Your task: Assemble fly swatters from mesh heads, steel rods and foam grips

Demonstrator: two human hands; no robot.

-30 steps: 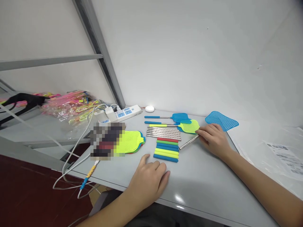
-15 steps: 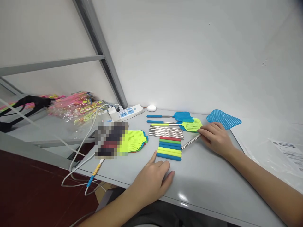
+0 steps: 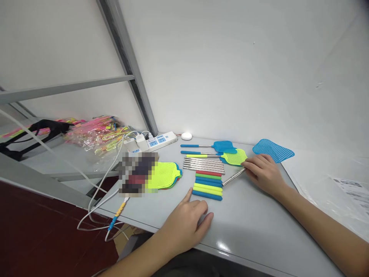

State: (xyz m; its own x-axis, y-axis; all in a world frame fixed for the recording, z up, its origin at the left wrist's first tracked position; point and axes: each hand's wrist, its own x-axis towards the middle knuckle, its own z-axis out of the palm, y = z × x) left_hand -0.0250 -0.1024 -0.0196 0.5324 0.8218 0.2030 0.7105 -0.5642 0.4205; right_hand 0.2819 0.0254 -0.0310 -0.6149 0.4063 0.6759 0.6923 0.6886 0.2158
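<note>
My right hand is closed on the near end of a shiny metal rod, whose other end reaches the row of coloured handle grips. Those grips, red, green, blue and yellow, lie side by side. My left hand has its index fingertip against the left end of the grips, with the thumb apart and nothing held. Just beyond lie several silver rods in parallel. Farther back are fly swatters with blue heads and a yellow-green head, complete with rods and handles.
Stacked swatter heads lie at left beside a blurred-out item. Behind them sit a power strip with cables and a white round device. A loose blue mesh head and clear plastic are at right. Bagged items fill the left shelf.
The view has shifted slightly, so everything appears a little lower and to the right. Both hands keep nearly the same pose, and the rod stays in my right hand.
</note>
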